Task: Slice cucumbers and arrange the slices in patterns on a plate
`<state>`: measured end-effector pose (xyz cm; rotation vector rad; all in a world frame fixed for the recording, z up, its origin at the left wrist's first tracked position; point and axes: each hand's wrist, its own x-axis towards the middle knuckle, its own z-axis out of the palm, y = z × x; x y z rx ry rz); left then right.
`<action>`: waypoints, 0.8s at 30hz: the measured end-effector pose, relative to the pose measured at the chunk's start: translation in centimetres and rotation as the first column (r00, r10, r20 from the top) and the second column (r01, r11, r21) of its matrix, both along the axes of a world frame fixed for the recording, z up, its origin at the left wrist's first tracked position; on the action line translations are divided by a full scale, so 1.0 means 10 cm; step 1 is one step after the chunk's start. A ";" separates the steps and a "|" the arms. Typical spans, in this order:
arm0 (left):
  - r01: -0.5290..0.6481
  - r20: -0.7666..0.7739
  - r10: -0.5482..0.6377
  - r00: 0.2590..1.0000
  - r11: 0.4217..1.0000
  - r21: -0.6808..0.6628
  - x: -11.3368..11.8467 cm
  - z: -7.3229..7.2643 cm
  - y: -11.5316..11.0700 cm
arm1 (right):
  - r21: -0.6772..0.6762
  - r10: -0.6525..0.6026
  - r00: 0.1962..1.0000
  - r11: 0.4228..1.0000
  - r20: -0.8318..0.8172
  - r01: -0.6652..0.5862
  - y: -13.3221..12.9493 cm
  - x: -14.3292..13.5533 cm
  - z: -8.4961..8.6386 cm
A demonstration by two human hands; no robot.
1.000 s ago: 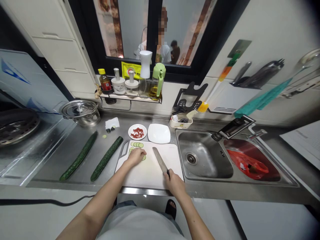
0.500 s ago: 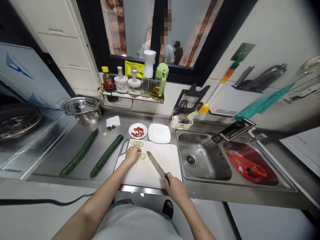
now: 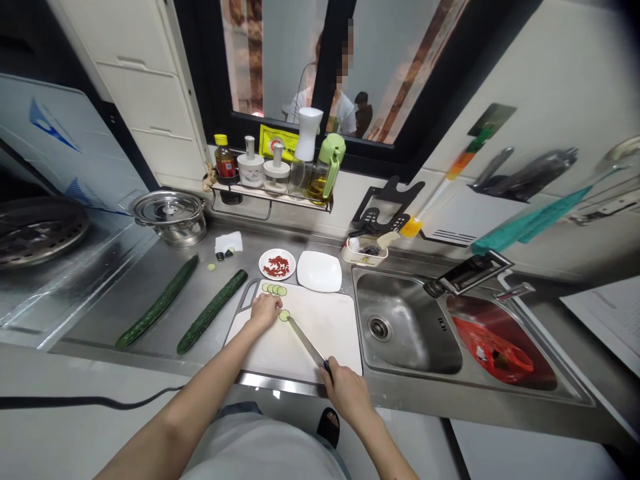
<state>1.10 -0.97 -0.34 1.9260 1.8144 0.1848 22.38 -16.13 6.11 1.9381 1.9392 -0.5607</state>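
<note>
On the white cutting board (image 3: pixel 320 333), my right hand (image 3: pixel 345 387) is wrapped round the black handle of a knife (image 3: pixel 307 340). The blade's tip touches or nearly touches a single cucumber slice (image 3: pixel 285 315). My left hand (image 3: pixel 266 311) rests on the board just left of that slice, fingers bent together; whether they hold anything is hidden. Several overlapping cucumber slices (image 3: pixel 274 289) lie at the board's back left corner. Behind the board are a plate of chopped red pieces (image 3: pixel 277 265) and a bare white plate (image 3: pixel 319 271).
Two whole cucumbers (image 3: pixel 213 311) lie left of the board. A lidded steel pot (image 3: pixel 175 217) stands farther back, near cucumber ends on a white tissue (image 3: pixel 229 243). To the right is a steel sink (image 3: pixel 407 323) with a red bag (image 3: pixel 493 350). Seasoning bottles stand on a rack (image 3: pixel 273 189).
The knife has moved left, its tip now at the single slice. My left hand has stayed nearly still. The view has shifted slightly.
</note>
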 end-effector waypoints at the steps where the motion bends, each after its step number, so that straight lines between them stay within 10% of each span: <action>1: 0.000 -0.006 0.000 1.000 1.000 -0.009 0.00 0.01 0.01 | 0.000 0.008 1.000 1.000 0.004 -0.008 0.00 0.00 0.00; 24: -0.027 -0.013 0.025 1.000 0.995 -0.099 -0.01 -0.06 0.10 | -0.035 0.055 0.998 0.998 -0.009 -0.055 0.12 -0.04 0.02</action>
